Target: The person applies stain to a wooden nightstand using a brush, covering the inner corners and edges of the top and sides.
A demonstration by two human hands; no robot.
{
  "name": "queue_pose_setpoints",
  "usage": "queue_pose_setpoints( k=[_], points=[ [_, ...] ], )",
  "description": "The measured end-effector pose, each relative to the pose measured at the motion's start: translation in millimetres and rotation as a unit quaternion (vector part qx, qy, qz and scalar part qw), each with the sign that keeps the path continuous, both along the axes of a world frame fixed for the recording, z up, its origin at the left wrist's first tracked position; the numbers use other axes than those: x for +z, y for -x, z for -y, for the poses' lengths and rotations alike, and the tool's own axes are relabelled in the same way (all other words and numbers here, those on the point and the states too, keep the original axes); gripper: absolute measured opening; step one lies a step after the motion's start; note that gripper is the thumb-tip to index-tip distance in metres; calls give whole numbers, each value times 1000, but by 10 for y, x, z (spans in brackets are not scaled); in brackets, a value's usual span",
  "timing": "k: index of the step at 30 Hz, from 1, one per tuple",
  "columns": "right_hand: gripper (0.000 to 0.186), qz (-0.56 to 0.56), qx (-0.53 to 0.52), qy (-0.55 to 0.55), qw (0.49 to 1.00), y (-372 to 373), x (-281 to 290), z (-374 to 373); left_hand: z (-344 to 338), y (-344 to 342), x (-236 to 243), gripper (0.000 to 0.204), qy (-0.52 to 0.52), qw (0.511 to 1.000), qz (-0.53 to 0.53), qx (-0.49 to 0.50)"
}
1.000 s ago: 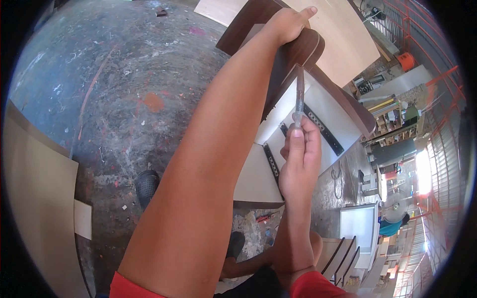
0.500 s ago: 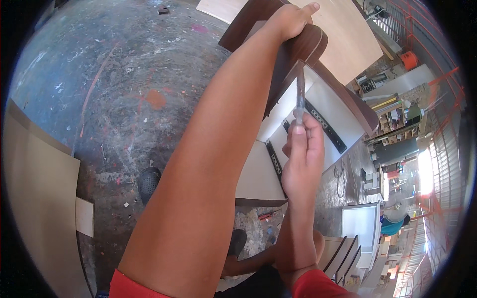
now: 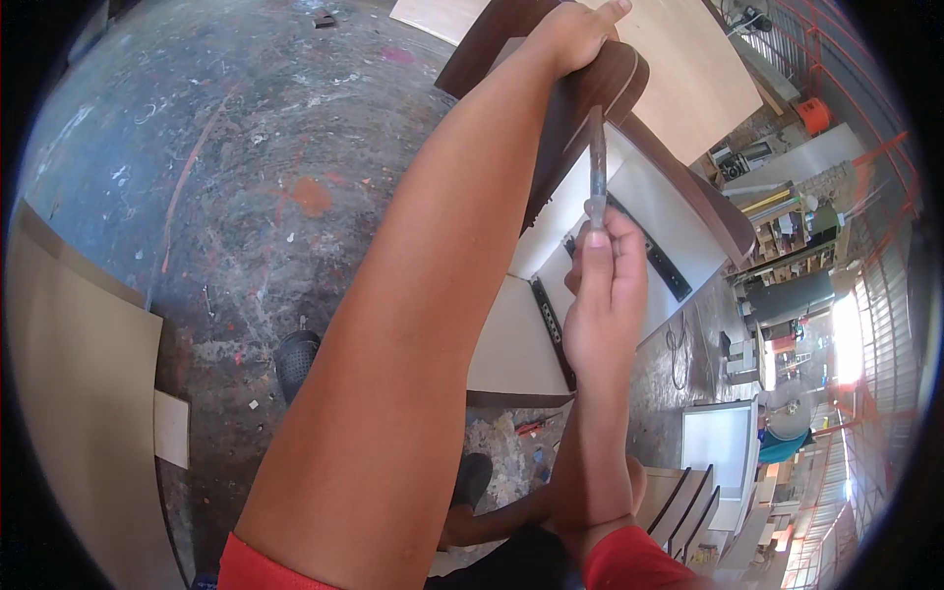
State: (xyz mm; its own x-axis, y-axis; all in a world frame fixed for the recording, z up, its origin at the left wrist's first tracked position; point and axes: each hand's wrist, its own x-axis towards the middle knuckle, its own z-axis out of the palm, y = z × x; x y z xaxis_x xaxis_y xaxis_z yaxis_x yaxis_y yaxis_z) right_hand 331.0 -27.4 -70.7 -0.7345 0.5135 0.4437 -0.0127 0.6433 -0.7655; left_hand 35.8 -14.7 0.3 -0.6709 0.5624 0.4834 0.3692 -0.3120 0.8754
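A cabinet lies tipped before me, with dark brown wood-look panels (image 3: 678,177), a white inside (image 3: 639,182) and black drawer slides (image 3: 554,320). At its far end my left hand (image 3: 578,39) grips a rounded brown panel (image 3: 621,84), thumb stretched out and the other fingers mostly hidden. My right hand (image 3: 607,280) is closed, thumb against fingers, round the pale lower end of a slim, brownish-grey stick-like tool (image 3: 598,157). The tool points away from me, its tip in front of the brown panel's edge; whether it touches cannot be told.
A light plywood sheet (image 3: 678,88) lies beyond the cabinet. At left stands a beige panel (image 3: 79,383) on the paint-stained floor (image 3: 246,177). My dark shoe (image 3: 295,362) shows below my left arm. To the right are a white open box (image 3: 718,442), cluttered shelves (image 3: 787,236) and an orange bucket (image 3: 813,116).
The tool stands a little higher and leans slightly differently in my right hand. My left hand keeps its place on the panel. The whole view has shifted very slightly.
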Motion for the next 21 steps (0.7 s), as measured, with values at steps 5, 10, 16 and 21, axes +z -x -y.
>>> queue_pose_setpoints(
  k=[5,10,16,21],
  points=[
    [26,-3,1,51,999,-143,53,16,-11,-199,26,74,0,997,20,80],
    [29,-17,8,24,1000,-33,-14,34,-101,-74,-35,75,-46,995,14,86],
    [27,-105,53,122,985,-292,13,-135,-352,336,-227,56,-30,995,-85,32],
    [22,-279,91,290,911,-628,-70,-599,-216,420,-288,62,-78,996,32,-2]
  ],
)
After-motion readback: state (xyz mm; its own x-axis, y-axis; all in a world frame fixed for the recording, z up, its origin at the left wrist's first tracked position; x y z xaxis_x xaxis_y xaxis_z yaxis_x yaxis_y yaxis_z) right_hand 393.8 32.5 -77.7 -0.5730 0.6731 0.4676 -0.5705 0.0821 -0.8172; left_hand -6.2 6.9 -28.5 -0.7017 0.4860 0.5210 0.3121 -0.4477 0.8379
